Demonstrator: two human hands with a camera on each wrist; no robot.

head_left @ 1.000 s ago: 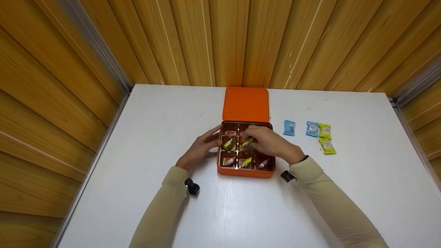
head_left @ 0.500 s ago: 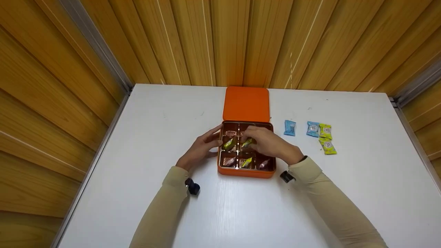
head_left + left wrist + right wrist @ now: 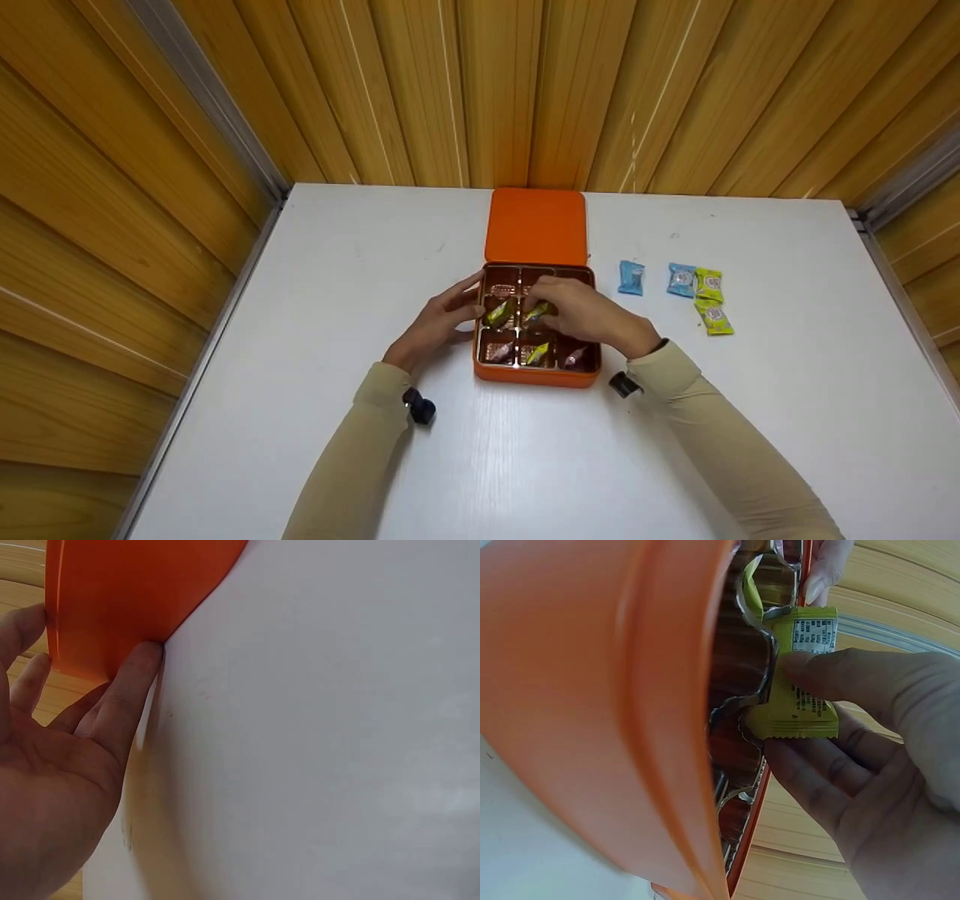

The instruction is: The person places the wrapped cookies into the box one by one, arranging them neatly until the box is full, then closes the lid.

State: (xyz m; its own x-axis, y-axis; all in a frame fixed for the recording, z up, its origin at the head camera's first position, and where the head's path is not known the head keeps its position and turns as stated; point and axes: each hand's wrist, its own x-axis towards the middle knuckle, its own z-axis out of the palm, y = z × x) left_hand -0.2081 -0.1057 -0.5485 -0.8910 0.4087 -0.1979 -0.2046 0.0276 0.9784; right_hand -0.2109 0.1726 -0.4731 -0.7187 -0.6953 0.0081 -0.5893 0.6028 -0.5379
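Right wrist view: yellow-green, rectangular, plastic-looking packet (image 3: 795, 710) with crimped edge and dark print, pinched between thumb and fingers of the right hand (image 3: 900, 787), at an open, compartmented orange box (image 3: 577, 697); the left hand (image 3: 67, 780), fingers extended, touches its side.

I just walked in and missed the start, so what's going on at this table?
A person has an orange box open on a white table, its lid lying back behind it. Their right-hand grip pinches a yellow-green wrapped packet at the middle of the box, while their left-hand grip rests against the box's left side. More packets sit inside. Two blue packets and two loose yellow-green ones lie on the table to the right.
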